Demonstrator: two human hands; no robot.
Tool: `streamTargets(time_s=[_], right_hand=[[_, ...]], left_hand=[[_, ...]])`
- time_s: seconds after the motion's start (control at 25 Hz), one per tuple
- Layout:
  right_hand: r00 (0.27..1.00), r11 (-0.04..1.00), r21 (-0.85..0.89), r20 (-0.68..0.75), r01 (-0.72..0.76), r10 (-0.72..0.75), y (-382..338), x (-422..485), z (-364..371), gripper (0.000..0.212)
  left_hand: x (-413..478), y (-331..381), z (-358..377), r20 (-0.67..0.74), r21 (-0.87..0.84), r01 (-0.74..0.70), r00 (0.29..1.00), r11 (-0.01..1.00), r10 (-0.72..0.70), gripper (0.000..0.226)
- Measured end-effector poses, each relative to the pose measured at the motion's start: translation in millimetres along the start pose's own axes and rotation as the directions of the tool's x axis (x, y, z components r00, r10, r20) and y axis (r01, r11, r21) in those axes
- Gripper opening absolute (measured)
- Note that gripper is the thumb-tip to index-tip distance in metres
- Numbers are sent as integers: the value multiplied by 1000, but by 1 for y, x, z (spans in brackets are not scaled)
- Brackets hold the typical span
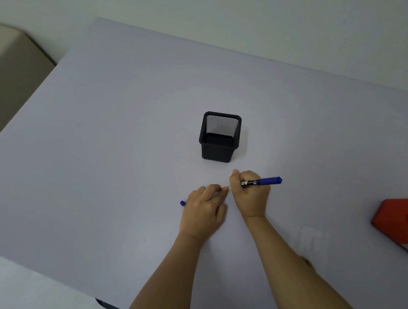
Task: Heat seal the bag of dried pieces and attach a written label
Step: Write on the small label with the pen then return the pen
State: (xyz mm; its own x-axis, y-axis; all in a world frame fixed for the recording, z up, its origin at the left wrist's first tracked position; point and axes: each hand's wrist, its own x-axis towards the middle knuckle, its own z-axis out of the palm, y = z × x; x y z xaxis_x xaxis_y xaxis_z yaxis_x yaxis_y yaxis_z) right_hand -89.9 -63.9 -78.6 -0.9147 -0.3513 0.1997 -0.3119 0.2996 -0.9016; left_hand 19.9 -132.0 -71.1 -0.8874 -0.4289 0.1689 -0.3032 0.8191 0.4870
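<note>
My right hand (249, 194) grips a blue marker (263, 181) around its barrel, with the blue end pointing right. My left hand (205, 212) curls round the marker's blue cap (182, 203), whose tip pokes out past the knuckles on the left. The two hands meet at the marker's pale tip, just in front of an empty black mesh pen holder (220, 137). A red heat sealer (404, 223) lies at the right edge of the table, partly cut off. No bag or label is clearly visible.
The pale lilac table (101, 136) spreads wide to the left and behind the pen holder. A faint clear patch (309, 237) lies on the table right of my right forearm. A beige box (4, 71) stands off the table's far left.
</note>
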Motion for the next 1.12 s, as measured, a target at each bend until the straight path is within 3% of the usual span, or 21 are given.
streamTargets(time_s=[1.12], right_hand=[[997,993,-106,-52,45,-51,1,0,1,46]], left_hand=[[0,-1,0,-14,17,-21,1000,1000,21,34]])
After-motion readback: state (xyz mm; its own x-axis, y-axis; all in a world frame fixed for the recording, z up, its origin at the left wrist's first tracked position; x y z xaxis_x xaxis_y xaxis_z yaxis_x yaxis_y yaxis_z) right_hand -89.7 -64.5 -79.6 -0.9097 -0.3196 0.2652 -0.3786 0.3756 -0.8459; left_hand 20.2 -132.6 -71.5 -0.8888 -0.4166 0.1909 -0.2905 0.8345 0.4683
